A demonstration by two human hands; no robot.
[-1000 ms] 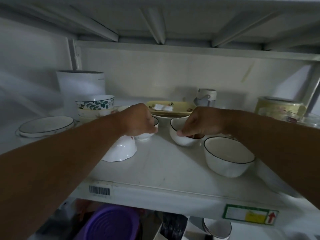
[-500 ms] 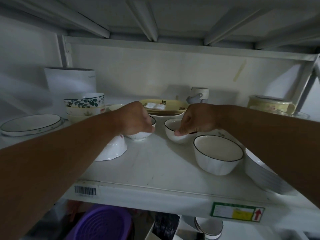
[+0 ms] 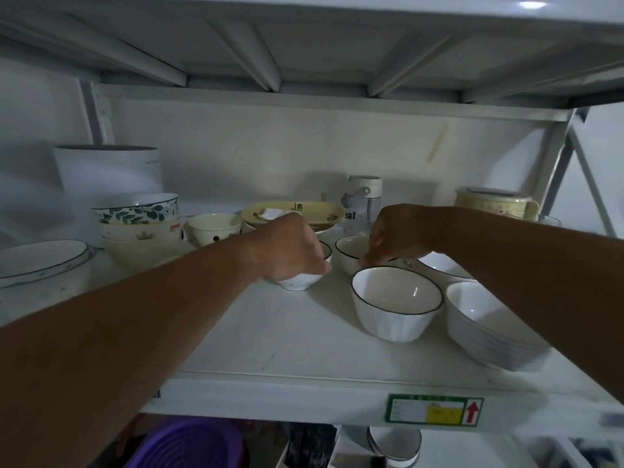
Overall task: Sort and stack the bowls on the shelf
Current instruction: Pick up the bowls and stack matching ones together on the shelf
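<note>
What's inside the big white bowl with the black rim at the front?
Nothing shows inside the big white bowl: only its pale, shiny inner wall and floor. The part of the floor just behind its near wall is hidden.

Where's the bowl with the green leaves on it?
The leaf-patterned bowl sits on top of a stack of cream bowls at the left of the shelf, in front of the tall white container.
</note>
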